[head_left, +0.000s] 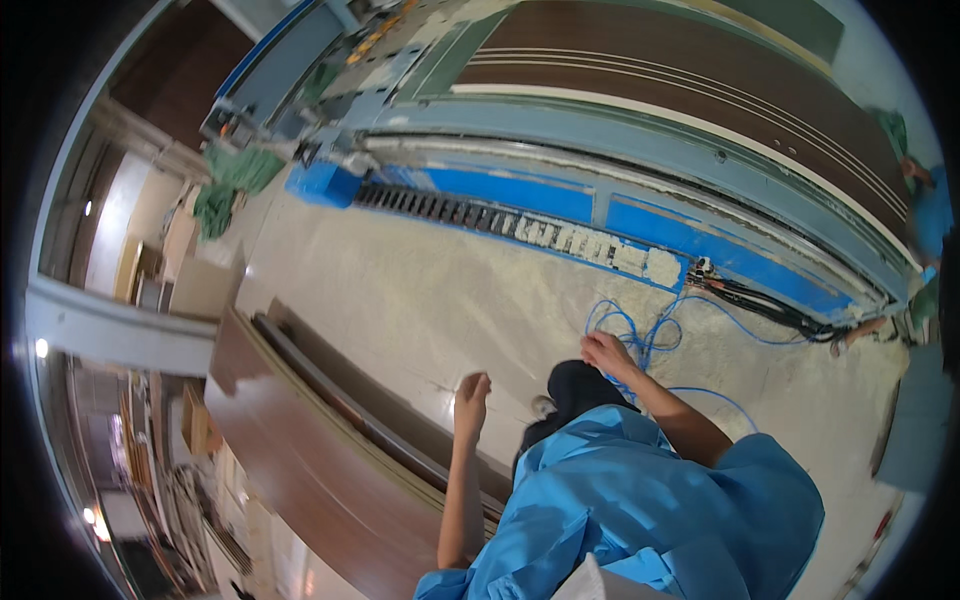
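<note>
While the left hand (471,392) hangs in the air with its fingers curled loosely inward and nothing in its grasp, it sits above the pale dusty floor (400,300), near the edge of a long dark brown wooden panel (300,460) that runs diagonally toward the lower edge of the view. The right hand (606,353) is raised a little farther out, its fingers bent and partly closed, and whether it grips anything I cannot tell; it lies just beside a tangle of thin blue cable (650,335) looped on the floor. Both forearms come out of a loose blue jacket (650,500). Beyond the hands stretches a big blue and grey machine bed (560,195) carrying another dark brown grooved panel (680,80). A heap of green cloth (232,178) rests near its left end.
</note>
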